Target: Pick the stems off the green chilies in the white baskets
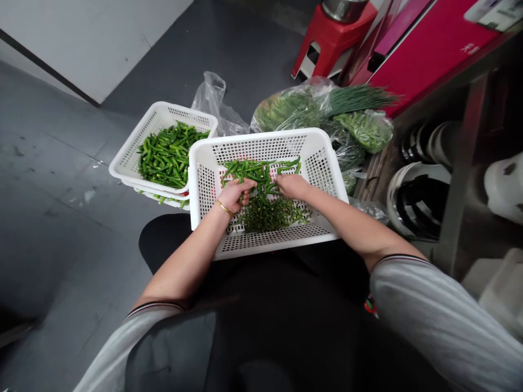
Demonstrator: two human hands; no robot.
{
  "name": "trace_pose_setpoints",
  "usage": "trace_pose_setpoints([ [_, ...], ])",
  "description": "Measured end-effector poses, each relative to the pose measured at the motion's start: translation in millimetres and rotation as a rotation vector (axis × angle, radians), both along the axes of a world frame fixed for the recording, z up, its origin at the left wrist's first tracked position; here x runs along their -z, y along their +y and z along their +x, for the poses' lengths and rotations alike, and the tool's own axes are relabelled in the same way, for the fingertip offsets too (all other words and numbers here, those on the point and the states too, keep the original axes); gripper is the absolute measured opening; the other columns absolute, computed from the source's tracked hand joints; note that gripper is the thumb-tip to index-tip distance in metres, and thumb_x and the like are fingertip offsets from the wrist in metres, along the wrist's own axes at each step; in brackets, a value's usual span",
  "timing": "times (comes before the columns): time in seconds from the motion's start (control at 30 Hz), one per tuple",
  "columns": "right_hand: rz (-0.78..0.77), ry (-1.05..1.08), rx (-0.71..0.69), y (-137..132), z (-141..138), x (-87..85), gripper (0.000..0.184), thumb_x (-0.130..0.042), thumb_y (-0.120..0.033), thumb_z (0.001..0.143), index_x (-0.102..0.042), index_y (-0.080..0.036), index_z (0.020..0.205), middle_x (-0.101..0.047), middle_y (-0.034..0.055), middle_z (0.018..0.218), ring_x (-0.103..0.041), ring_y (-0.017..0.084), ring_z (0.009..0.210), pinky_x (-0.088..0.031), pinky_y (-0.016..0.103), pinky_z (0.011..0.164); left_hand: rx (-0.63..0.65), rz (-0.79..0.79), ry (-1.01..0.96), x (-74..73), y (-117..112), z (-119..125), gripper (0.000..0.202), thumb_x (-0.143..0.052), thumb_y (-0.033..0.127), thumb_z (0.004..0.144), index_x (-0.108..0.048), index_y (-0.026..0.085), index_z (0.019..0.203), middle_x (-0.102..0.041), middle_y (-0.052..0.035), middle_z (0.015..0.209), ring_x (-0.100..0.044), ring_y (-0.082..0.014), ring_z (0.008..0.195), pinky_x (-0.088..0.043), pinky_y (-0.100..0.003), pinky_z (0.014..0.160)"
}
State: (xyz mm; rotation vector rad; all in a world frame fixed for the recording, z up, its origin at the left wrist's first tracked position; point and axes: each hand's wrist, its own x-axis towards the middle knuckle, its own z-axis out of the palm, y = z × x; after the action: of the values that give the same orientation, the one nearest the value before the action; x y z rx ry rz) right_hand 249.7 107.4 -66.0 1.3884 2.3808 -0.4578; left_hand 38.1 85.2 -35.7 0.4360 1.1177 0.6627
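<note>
A white plastic basket (265, 252) rests on my lap, holding green chili peppers (249, 169) toward its far side. Nearer to me in it lies a heap of small stems (269, 215). My left hand (237, 195), with a gold bracelet at the wrist, is closed in a pinch at a green chili pepper over the basket's middle. A short way to its right, my right hand (293, 185) is closed, fingertips pointing in among the peppers. What it holds, if anything, is too small to make out.
Left of the basket stands a second white basket (134, 130) of green chilies, stacked on another. Beyond lie a crumpled plastic bag (214, 103), bagged greens (290, 109) and long green stalks (359, 100). A red stool (335, 38) is farther back; buckets (417, 196) sit on the right.
</note>
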Motion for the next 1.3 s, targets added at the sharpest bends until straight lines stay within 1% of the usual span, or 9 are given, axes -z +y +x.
trace_pose_setpoints([
  [0.13,0.057,0.141,0.139,-1,14,-16.1,0.024,-0.041,-0.018,0.090,-0.060,-0.014,0.105,-0.066,0.0108,0.103,-0.062,0.019,0.092,-0.043,0.027,0.080,0.023,0.031,0.039,2.7,-3,7,0.023,-0.077,0.027,0.069,-0.063,0.011,0.079,-0.042,0.0065,0.044,-0.037,-0.0048,0.036,-0.025,-0.016,0.034],
  [0.27,-0.016,-0.024,0.024,-7,4,-7.6,0.032,-0.046,-0.023,0.090,-0.057,-0.014,0.119,-0.061,0.0166,0.116,-0.062,0.024,0.095,-0.045,0.031,0.079,-0.022,-0.056,-0.040,-1.5,-2,-4,0.028,-0.072,0.035,0.076,-0.061,0.016,0.093,-0.058,0.0010,0.057,-0.056,-0.0114,0.049,-0.044,-0.021,0.045],
  [0.4,-0.055,-0.061,0.016,-6,-3,3.3,0.035,-0.046,-0.017,0.089,-0.055,-0.010,0.122,-0.063,0.0199,0.115,-0.063,0.025,0.097,-0.045,0.031,0.079,-0.072,-0.029,-0.108,-1.2,-10,-12,0.025,-0.076,0.025,0.071,-0.062,0.014,0.088,-0.046,0.0073,0.048,-0.039,-0.0045,0.036,-0.027,-0.014,0.035],
  [0.5,-0.060,0.157,0.193,-4,2,-8.6,0.022,-0.051,-0.019,0.087,-0.062,-0.012,0.105,-0.069,0.0142,0.098,-0.064,0.022,0.089,-0.046,0.030,0.078,-0.078,0.010,-0.054,0.3,-18,-5,0.021,-0.075,0.023,0.071,-0.064,0.010,0.083,-0.043,0.0074,0.046,-0.033,-0.0024,0.034,-0.019,-0.014,0.032],
  [0.7,-0.035,0.737,0.343,-28,-12,-55.8,0.023,-0.050,-0.033,0.089,-0.064,-0.016,0.087,-0.064,0.0041,0.076,-0.060,0.017,0.074,-0.046,0.029,0.070,0.079,0.102,-0.107,-11.0,-28,24,0.021,-0.076,0.022,0.072,-0.062,0.010,0.082,-0.065,-0.0043,0.068,-0.060,-0.0100,0.056,-0.052,-0.024,0.055],
  [0.87,0.290,0.450,0.177,-47,-32,-66.0,0.030,-0.040,-0.030,0.095,-0.065,-0.014,0.102,-0.056,0.0143,0.115,-0.056,0.022,0.096,-0.044,0.030,0.078,0.175,0.041,-0.047,-19.1,-33,21,0.023,-0.076,0.020,0.071,-0.056,0.011,0.069,-0.060,-0.0020,0.055,-0.052,-0.0088,0.043,-0.053,-0.029,0.052],
  [0.97,0.199,0.142,0.143,-41,-31,-45.9,0.036,-0.042,-0.034,0.094,-0.060,-0.013,0.117,-0.055,0.0173,0.122,-0.060,0.024,0.096,-0.045,0.030,0.076,0.075,-0.013,-0.052,-15.2,-33,8,0.021,-0.075,0.019,0.071,-0.055,0.013,0.073,-0.061,-0.0018,0.059,-0.055,-0.0100,0.046,-0.052,-0.027,0.049],
  [1.1,-0.058,-0.146,0.092,-26,-24,-13.8,0.031,-0.053,-0.028,0.087,-0.068,-0.012,0.108,-0.061,0.0194,0.117,-0.063,0.025,0.096,-0.045,0.030,0.078,-0.149,-0.035,-0.098,-4.7,-28,-10,0.032,-0.077,0.015,0.066,-0.045,0.015,0.064,-0.041,0.0084,0.046,-0.032,-0.0014,0.035,-0.027,-0.013,0.035],
  [1.3,-0.026,0.222,0.154,-32,-18,-38.5,0.022,-0.057,-0.035,0.085,-0.069,-0.017,0.083,-0.068,0.0061,0.089,-0.060,0.017,0.083,-0.041,0.025,0.072,-0.064,0.005,-0.081,1.5,-31,5,0.034,-0.084,0.021,0.059,-0.053,0.014,0.071,-0.037,0.0101,0.044,-0.030,-0.0018,0.034,-0.020,-0.015,0.035],
])
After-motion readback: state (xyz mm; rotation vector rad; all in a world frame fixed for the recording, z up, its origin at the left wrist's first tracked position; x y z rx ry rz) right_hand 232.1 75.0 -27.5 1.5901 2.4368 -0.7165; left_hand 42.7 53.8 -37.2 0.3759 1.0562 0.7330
